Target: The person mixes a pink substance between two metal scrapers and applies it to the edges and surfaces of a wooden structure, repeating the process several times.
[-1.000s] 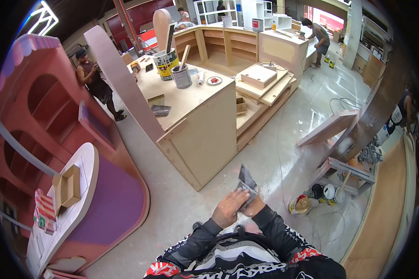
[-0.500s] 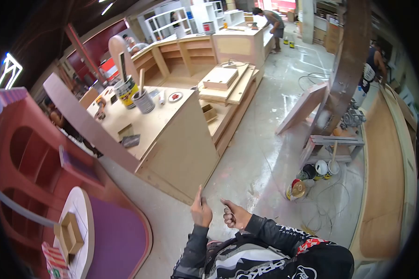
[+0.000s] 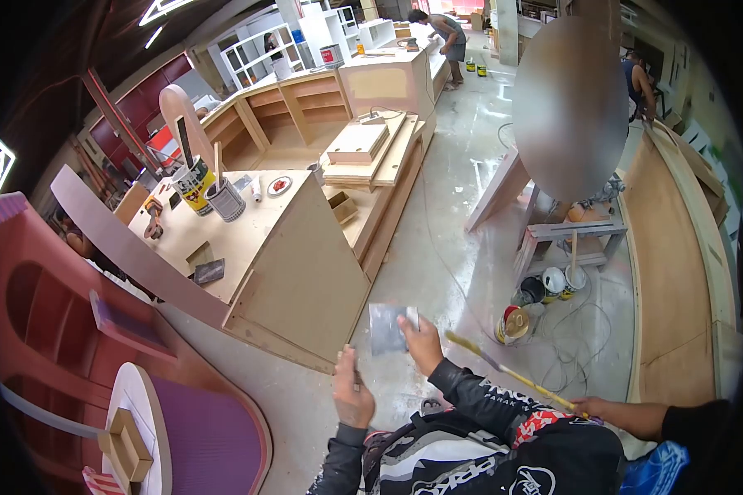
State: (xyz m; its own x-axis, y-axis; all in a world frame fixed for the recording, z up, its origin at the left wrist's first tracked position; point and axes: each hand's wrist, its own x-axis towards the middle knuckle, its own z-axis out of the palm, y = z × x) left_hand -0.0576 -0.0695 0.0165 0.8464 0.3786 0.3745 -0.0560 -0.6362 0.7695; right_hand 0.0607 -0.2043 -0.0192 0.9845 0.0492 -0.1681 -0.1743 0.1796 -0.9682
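Observation:
My right hand [image 3: 423, 344] is closed on the edge of a flat grey rectangular sheet [image 3: 386, 330], with the thumb lying across its face. The sheet stands up in front of me, its surface smudged. Just left of it is my left hand [image 3: 353, 394], fingers pointing upward and nothing visible in them. Both hands are above the floor, near the corner of a plywood counter [image 3: 301, 280]. On the counter top lies a darker grey sheet [image 3: 210, 271] beside a small open box.
Another person's hand [image 3: 607, 407] at my right holds a long yellow-handled stick [image 3: 532, 384]. Paint cans [image 3: 513, 323] and cable lie on the floor. A curved wooden panel [image 3: 669, 272] stands right; a pink and purple unit [image 3: 206, 412] is at left. People work farther back.
My right hand has turned, bringing the sheet's broad face into view. The left hand has moved slightly down. Another person's hand with a yellow stick has come in from the right.

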